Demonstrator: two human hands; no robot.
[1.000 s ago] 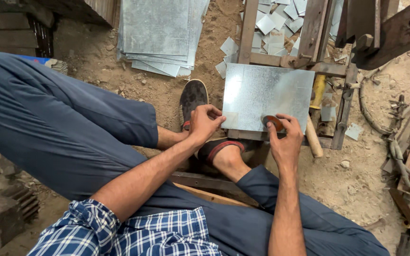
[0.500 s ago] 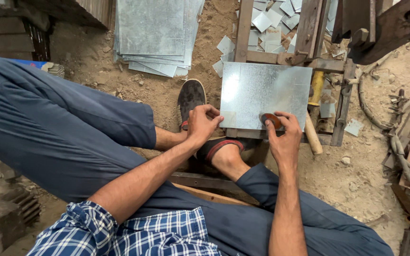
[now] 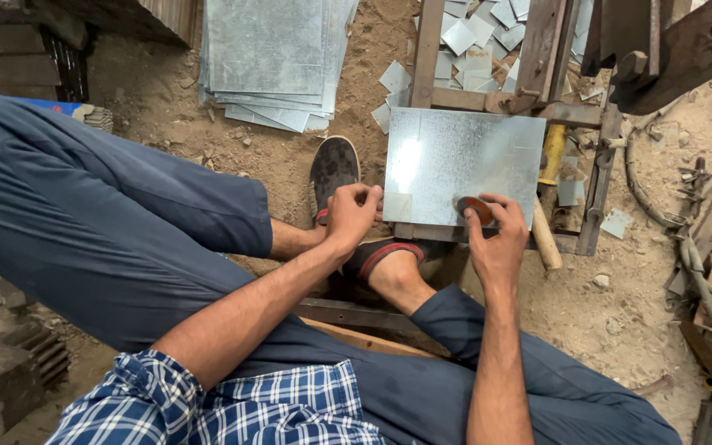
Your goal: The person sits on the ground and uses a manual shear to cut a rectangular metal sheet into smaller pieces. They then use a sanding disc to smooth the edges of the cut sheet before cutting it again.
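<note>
From the head camera, looking straight down: the person is sitting low over the sandy ground (image 3: 306, 165), knees spread, working a galvanised metal sheet (image 3: 463, 165) that is lying flat on a rusty metal frame (image 3: 595, 189). The left hand (image 3: 352, 216) is pinching at the sheet's near-left corner, fingers curled tight around a small pale square piece (image 3: 397, 206) sitting right at the thumb and fingertips. The right hand (image 3: 496, 243) is closing narrowly on a small round reddish-brown disc (image 3: 473, 208), pressing it down onto the sheet just inside the near edge, directly ahead of the fingertips.

How far along? By my reading it is early: the sheet is lying whole, with no cut or fold showing on its surface, and both hands are working only along the edge nearest them. What the disc does to the metal I cannot tell.

Beyond the grip, a stack of uncut sheets (image 3: 269, 58) is waiting well off to the far left of the left hand, and a scatter of small cut-off squares (image 3: 475, 37) is lying past the sheet's far edge. A yellow-handled tool (image 3: 552, 152) is resting just to the right of the sheet, and a sandalled foot (image 3: 333, 169) is planted just beyond the left hand.
</note>
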